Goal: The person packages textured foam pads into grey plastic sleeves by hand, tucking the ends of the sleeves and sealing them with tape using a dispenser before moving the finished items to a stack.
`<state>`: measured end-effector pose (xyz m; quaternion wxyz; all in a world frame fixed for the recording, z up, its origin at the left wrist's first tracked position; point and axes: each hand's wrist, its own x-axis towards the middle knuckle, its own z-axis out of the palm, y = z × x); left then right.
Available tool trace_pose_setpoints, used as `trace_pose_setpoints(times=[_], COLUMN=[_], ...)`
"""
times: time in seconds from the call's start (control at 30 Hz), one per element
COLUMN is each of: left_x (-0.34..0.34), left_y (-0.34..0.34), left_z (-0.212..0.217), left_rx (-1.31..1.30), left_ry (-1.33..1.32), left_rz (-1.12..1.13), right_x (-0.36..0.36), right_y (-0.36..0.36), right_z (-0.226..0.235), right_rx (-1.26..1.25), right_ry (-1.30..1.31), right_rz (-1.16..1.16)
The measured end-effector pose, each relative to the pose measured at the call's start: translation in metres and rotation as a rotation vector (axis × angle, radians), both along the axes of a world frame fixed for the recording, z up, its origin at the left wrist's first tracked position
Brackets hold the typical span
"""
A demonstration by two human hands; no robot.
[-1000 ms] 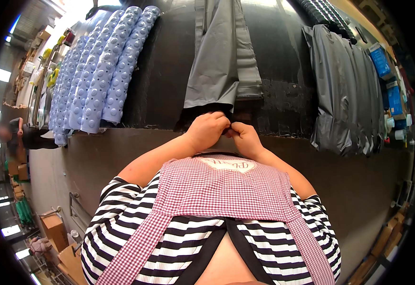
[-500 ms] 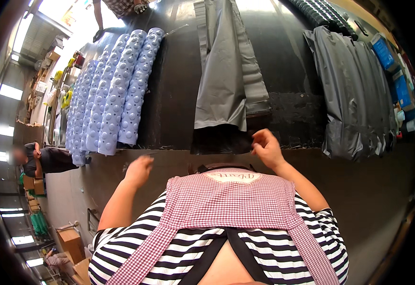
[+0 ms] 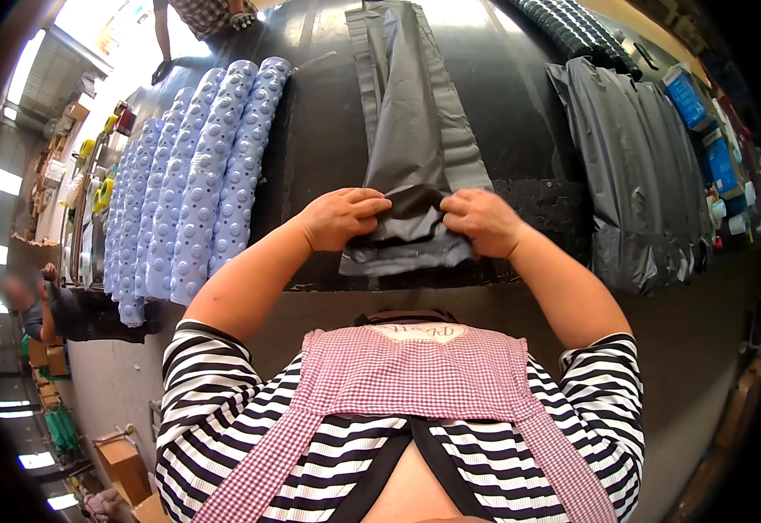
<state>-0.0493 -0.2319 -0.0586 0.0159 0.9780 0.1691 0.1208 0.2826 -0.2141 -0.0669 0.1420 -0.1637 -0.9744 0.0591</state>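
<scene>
Left hand (image 3: pixel 342 219) and right hand (image 3: pixel 483 221) pinch a creased grey plastic bag (image 3: pixel 408 148), contents hidden; bumpy blue rolls (image 3: pixel 211 179) lie leftward.

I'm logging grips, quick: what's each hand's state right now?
Left hand: closed, holding the gray plastic bag near its left edge.
Right hand: closed, holding it on the right.

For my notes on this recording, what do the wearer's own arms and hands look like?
The left hand and right hand are bare, without gloves, and the forearms are uncovered. Short sleeves with black and white stripes cover the upper arms. No watch or bracelet shows.
</scene>
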Motion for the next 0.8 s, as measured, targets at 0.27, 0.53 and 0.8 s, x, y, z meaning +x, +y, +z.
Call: trace_pose_setpoints(times=[0.27, 0.53, 0.8], left_x=[0.027, 0.04, 0.068], left_y=[-0.043, -0.053, -0.031], left_z=[-0.041, -0.054, -0.09], left_rx=[0.015, -0.973, -1.191], left_ry=[-0.22, -0.826, -1.584], left_rz=[-0.007, 0.502, 1.041], right_x=[0.02, 0.018, -0.022], right_y=[-0.03, -0.008, 0.02], right_z=[0.03, -0.022, -0.046], right_rx=[-0.161, -1.37, -1.308], right_ry=[-0.197, 0.744, 0.971], right_rz=[0.039, -0.336, -0.887])
